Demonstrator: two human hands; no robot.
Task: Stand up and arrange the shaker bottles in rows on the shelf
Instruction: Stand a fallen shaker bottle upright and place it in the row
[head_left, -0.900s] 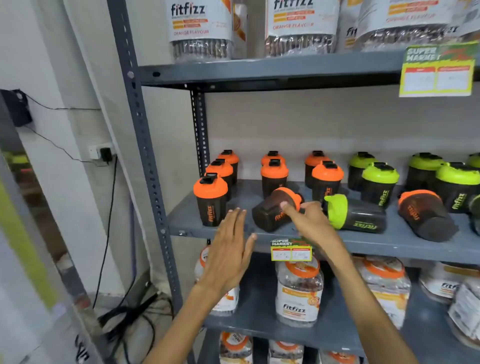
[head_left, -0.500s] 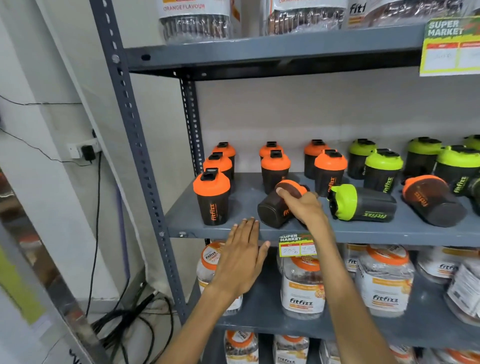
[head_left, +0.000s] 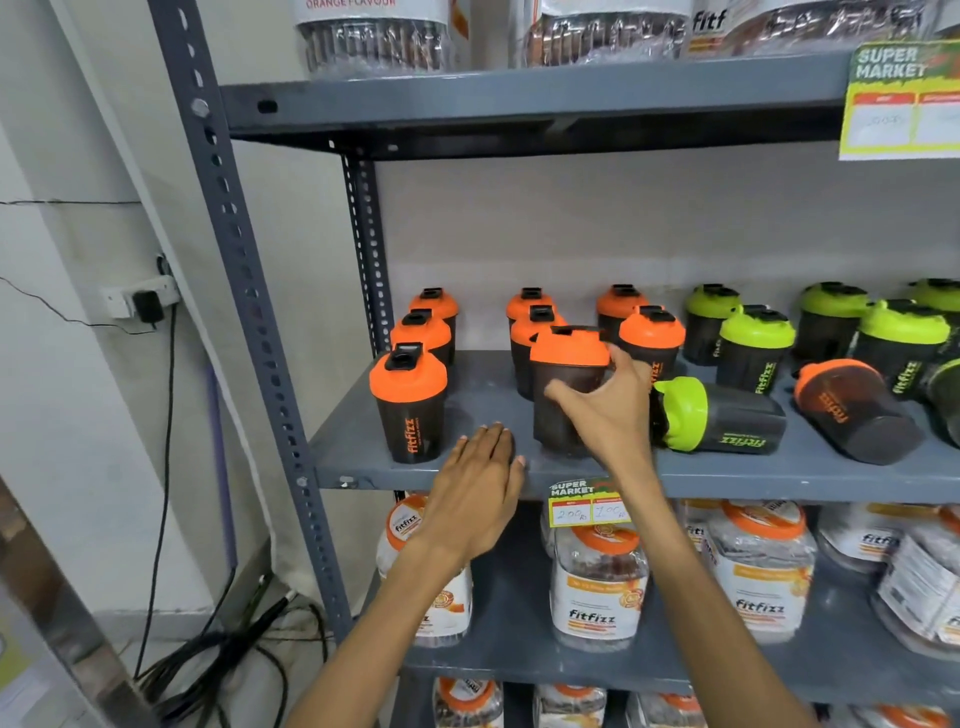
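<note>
On the grey middle shelf (head_left: 467, 410) stand several dark shaker bottles with orange lids on the left and green lids on the right. My right hand (head_left: 605, 410) grips an orange-lidded shaker (head_left: 566, 364), which stands upright near the shelf's front. My left hand (head_left: 478, 488) lies flat and open on the shelf's front edge, beside another upright orange shaker (head_left: 410, 400). A green-lidded shaker (head_left: 717, 415) and an orange-lidded shaker (head_left: 852, 410) lie on their sides to the right.
A yellow price tag (head_left: 587, 501) hangs on the shelf edge under my right wrist. Fitfizz jars (head_left: 597, 592) fill the shelf below and the one above. The grey upright post (head_left: 244, 291) stands at left, with cables (head_left: 218, 670) on the floor.
My right hand has tipped the lying orange-lidded shaker up onto its base. My left hand has moved up onto the shelf's front edge. The camera has come closer.
</note>
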